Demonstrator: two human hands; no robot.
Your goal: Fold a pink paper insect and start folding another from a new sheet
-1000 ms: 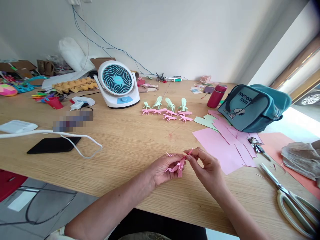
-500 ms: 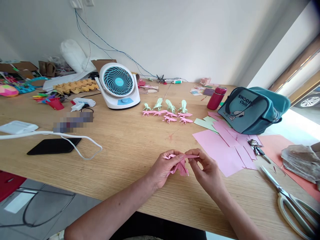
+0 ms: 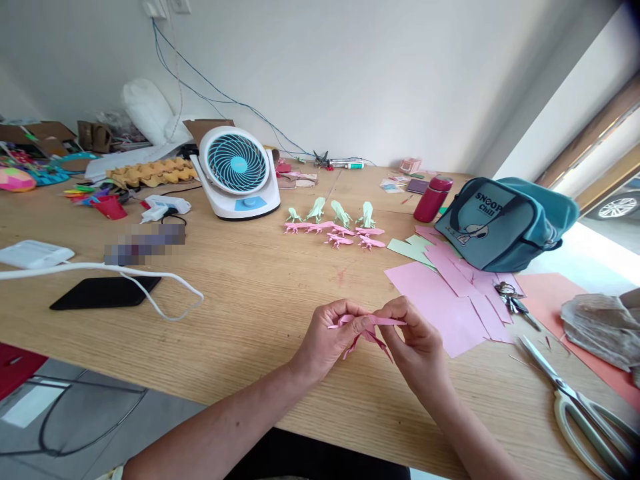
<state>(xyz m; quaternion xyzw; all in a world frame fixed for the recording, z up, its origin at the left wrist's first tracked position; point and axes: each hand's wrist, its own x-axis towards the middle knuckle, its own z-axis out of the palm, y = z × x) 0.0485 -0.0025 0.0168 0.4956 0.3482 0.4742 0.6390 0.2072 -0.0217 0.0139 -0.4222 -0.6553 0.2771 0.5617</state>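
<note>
Folded pink figure [image 3: 381, 321] is looking like thin matt paper, pink sheets [image 3: 435, 308] likewise. Table [image 3: 250, 267] is showing smooth wood grain. Scissor blades [image 3: 543, 360] are shining like metal, scissor handles [image 3: 563, 398] looking like smooth plastic. Fan [image 3: 240, 165] is looking like smooth plastic, red bottle [image 3: 433, 200] is gleaming glossy, bag [image 3: 507, 233] is looking like matt cloth.

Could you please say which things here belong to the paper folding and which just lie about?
Likely the job:
held pink folded-paper figure
flat pink paper sheets
green and pink paper insects
cream-handled metal scissors

Likely lying about:
round white-and-blue fan
red cylindrical bottle
teal fabric bag
</note>
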